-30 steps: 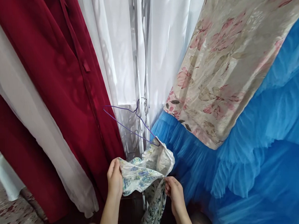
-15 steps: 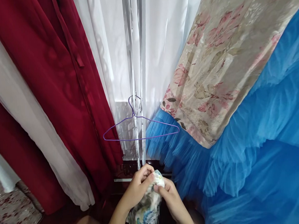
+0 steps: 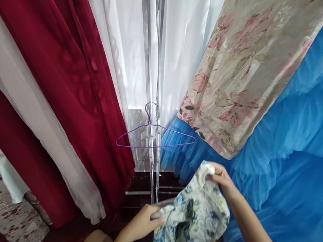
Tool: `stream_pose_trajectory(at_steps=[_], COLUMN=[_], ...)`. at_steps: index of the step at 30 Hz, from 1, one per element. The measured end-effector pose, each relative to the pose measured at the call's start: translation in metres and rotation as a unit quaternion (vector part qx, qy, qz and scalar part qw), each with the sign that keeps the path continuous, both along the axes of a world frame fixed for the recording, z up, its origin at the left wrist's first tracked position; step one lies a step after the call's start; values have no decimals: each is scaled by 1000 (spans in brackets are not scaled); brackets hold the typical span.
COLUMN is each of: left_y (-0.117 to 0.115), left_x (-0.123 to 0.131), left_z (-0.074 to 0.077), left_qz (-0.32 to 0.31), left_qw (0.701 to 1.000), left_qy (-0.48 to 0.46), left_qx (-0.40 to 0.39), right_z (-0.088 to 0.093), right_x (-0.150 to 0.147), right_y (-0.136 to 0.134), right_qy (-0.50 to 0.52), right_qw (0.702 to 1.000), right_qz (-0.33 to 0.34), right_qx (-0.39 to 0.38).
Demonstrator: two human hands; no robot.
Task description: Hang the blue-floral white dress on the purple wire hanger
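Observation:
Both my hands hold a white garment with a blue and green flower print (image 3: 192, 213) low in the middle of the view. My left hand (image 3: 145, 221) pinches its lower left edge, fingers closed. My right hand (image 3: 221, 179) grips its upper edge, raised toward the right. Above them an empty purple wire hanger (image 3: 154, 135) hangs from a silver rack pole (image 3: 152, 99), apart from the garment.
A dark red dress (image 3: 75, 85) and sheer white fabric (image 3: 34, 117) hang at left. White curtains (image 3: 131, 54) fill the centre. A beige garment with pink flowers (image 3: 242, 66) and a blue tulle skirt (image 3: 288, 157) hang at right. Dark wood floor (image 3: 138, 194) lies below.
The printed garment came off the purple hanger, which now hangs level and empty. My hands bunched the cloth together, then spread apart, my right hand moving up and right.

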State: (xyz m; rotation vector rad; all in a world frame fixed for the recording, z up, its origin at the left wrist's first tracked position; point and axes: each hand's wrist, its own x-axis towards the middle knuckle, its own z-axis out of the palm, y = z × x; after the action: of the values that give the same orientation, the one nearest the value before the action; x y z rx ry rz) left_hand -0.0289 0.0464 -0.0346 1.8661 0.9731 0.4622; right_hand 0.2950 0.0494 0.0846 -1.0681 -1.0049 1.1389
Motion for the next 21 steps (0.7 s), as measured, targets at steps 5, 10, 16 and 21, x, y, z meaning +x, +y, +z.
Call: stream_pose_trajectory(at_steps=[5, 10, 16, 21], left_y=[21, 31, 31, 62], left_x=[-2, 1, -24, -84], left_z=[47, 103, 139, 136], left_qz=[111, 80, 88, 148], left_qw=[970, 937, 939, 928], left_qy=[-77, -135, -137, -55], left_qx=[204, 311, 302, 337], right_z=[60, 92, 90, 88], right_x=[34, 10, -45, -56], right_y=[76, 149, 170, 159], right_qy=[-27, -40, -63, -34], right_qw=[995, 996, 980, 973], right_qz=[-51, 43, 187, 229], right_qx=[82, 65, 5, 6])
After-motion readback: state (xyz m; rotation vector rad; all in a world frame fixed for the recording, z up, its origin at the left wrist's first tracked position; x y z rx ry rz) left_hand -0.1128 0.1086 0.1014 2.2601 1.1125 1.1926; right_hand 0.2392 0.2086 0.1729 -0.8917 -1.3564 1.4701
